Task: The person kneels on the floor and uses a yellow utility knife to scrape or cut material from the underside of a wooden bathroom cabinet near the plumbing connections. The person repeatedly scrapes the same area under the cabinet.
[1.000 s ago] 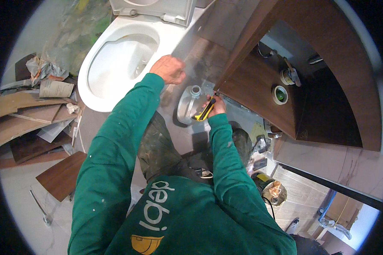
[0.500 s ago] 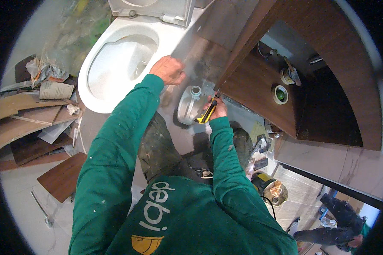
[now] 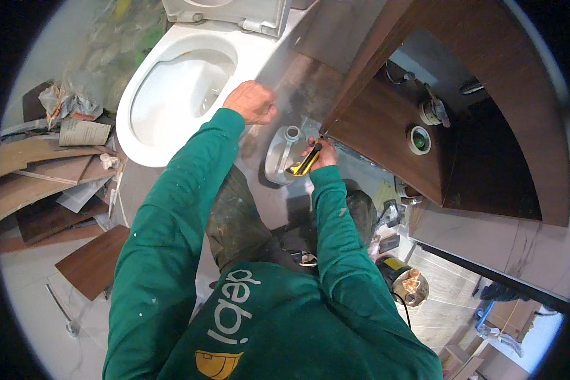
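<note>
My left hand (image 3: 251,102) is closed in a fist against the near right rim of the white toilet (image 3: 133,136); nothing sticks out of it, though its palm side is hidden. In my right hand (image 3: 326,156) is a yellow and black utility knife (image 3: 305,160), slanting down to the left. I cannot make out whether its blade is out. Just left of that hand, partly behind the knife, stands a translucent plastic jug (image 3: 277,158) with its round mouth uncovered.
Broken boards (image 3: 50,168) and scraps pile up left of the toilet. A brown cabinet (image 3: 386,136) stands open at the right, with a white tub (image 3: 418,140) inside. A black and yellow bucket-like container (image 3: 396,272) sits behind my right side, near a black cable.
The utility knife and my right hand have shifted slightly, while my left hand stays at the toilet rim. The person at the lower right has mostly gone out of view.
</note>
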Motion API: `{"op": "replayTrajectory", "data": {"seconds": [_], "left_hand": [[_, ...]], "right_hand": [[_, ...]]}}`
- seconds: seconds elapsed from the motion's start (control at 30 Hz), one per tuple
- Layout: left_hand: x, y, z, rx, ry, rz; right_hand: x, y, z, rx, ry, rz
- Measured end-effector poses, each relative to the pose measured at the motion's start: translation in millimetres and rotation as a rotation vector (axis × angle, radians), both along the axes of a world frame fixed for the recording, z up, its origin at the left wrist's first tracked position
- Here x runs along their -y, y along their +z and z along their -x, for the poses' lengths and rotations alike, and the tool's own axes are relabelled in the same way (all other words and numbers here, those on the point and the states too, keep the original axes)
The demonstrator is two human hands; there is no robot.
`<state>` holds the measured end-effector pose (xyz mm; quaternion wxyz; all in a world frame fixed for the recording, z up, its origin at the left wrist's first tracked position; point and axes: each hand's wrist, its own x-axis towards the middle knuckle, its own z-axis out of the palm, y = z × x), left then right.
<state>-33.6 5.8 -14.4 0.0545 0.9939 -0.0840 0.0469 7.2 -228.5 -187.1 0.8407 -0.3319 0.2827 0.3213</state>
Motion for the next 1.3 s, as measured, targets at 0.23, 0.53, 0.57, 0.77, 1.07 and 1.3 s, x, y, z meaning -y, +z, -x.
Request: {"op": "replayTrajectory", "data": {"seconds": [0.23, 0.53, 0.57, 0.77, 1.07, 1.3], "left_hand": [[0.3, 0.3, 0.1, 0.012, -0.009, -0.002], [-1.0, -0.2, -1.8, 0.055, -0.019, 0.004], [-1.1, -0.8, -1.0, 0.053, -0.019, 0.001], [-1.2, -0.3, 0.0, 0.038, -0.022, -0.026], [0.0, -0.4, -0.5, 0.021, -0.001, -0.009], [0.8, -3.7, -1.8, 0.016, 0.005, -0.012]], "right_hand": [[-9.3, 0.2, -8.9, -0.036, 0.044, 0.027], [5.8, 7.1, 16.6, 0.041, -0.052, -0.093], [8.3, 6.3, 16.7, 0.032, -0.048, -0.079], [6.4, 4.1, 10.8, -0.042, -0.054, -0.115], [-4.1, 9.8, 2.4, -0.034, -0.047, 0.005], [-14.3, 3.3, -7.2, -0.088, -0.064, 0.037]]}}
